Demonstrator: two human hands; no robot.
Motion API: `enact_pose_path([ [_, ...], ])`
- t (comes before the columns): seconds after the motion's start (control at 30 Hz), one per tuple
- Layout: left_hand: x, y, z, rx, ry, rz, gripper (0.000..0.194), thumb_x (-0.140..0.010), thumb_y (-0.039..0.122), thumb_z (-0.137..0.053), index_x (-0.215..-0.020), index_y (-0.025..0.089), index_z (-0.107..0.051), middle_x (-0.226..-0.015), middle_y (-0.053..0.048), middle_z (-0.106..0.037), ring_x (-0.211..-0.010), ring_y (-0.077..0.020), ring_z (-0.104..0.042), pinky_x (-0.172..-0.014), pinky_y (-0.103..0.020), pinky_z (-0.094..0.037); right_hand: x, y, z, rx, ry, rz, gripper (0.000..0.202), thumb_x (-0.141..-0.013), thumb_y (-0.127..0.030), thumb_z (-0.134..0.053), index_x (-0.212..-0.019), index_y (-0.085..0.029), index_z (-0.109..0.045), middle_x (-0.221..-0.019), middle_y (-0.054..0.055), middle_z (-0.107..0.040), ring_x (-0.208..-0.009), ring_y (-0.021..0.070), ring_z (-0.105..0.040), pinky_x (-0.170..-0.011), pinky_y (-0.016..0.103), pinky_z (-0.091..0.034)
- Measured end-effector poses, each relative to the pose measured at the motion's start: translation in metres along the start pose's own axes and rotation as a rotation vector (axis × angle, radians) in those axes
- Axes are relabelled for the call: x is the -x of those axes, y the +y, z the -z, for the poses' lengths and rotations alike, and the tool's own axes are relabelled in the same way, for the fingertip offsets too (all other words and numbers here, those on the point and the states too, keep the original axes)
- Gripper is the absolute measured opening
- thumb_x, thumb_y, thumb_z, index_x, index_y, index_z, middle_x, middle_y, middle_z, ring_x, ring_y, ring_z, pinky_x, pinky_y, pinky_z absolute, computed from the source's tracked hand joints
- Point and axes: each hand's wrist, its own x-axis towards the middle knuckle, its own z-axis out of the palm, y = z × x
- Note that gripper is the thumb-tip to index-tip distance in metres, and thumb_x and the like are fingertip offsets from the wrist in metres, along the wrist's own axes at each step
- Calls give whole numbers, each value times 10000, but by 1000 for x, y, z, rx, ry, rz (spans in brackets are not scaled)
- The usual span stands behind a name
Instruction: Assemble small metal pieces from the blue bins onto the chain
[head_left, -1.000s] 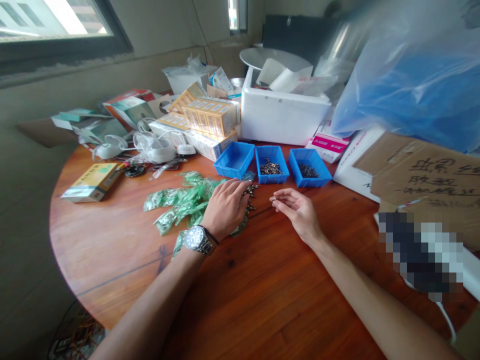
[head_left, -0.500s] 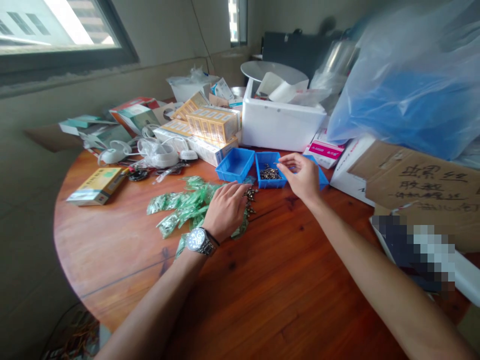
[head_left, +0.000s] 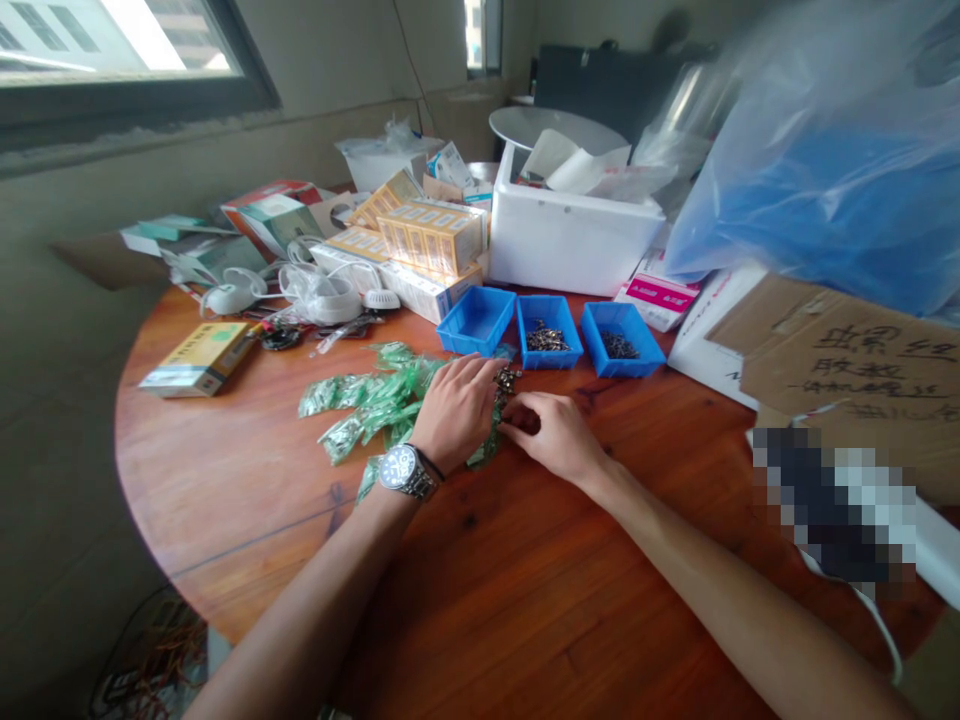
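Note:
My left hand [head_left: 459, 412], a watch [head_left: 399, 468] on its wrist, rests palm down at the right side of several green plastic packets [head_left: 375, 408]; its fingers are bent and what lies under them is hidden. Beside its fingertips is a small pile of metal screws [head_left: 508, 378]. My right hand [head_left: 551, 432] is at the near side of that pile, thumb and forefinger curled to a pinch, their tips too small to read. Behind are three blue trays: the left one [head_left: 475, 320] looks empty, the middle one [head_left: 550, 332] and right one [head_left: 621, 340] hold small metal parts.
A white foam box [head_left: 574, 240] and yellow boxes [head_left: 431, 235] stand behind the trays. White cabled devices [head_left: 322, 300] and a yellow box [head_left: 199, 358] lie at left. A cardboard box [head_left: 847, 370] and a large plastic bag [head_left: 832, 200] are at right on the wooden table [head_left: 480, 580].
My right hand has moved from above the middle tray down and left to the screw pile, uncovering the right tray. My left hand has stayed nearly in place. The view has shifted slightly.

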Motion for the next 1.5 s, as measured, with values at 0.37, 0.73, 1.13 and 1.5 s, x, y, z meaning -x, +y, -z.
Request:
enact_pose_path([
  [0.37,0,0,-1,-1,-4,2,408,-1066,190,-414,-1424,215,-609,-1371,-102,-709,-1350,-293,-604,-1126,-479,-485,9,5,7,-214,34,-142,32,-880,-238,-784,-874,-225,-755,-793,29,-793,-688,199,-726,-644,304,-571],
  [0.73,1,0,-2,-4,-11,-10,390,-1082,229,-425,-1422,202,-616,-1367,-108,-707,-1309,-292,-620,-1131,-474,-488,24,22,22,-924,78,-475,347,-720,-390,-961,-943,-191,-786,-936,74,-840,-813,195,-775,-776,307,-603],
  [1.13,1,-1,-6,-9,-7,-22,372,-1095,263,-433,-1410,198,-620,-1359,-109,-712,-1317,-291,-620,-1139,-479,-486,24,17,25,-1071,210,-502,365,-658,-370,-1009,-903,-216,-786,-889,29,-797,-812,157,-708,-742,277,-556],
  [1.5,1,0,-4,-18,0,-32,367,-1091,257,-448,-1408,187,-620,-1347,-109,-715,-1301,-297,-628,-1121,-476,-493,24,14,24,-724,245,-323,366,-746,-490,-936,-934,-213,-786,-922,60,-788,-885,211,-731,-861,355,-616],
])
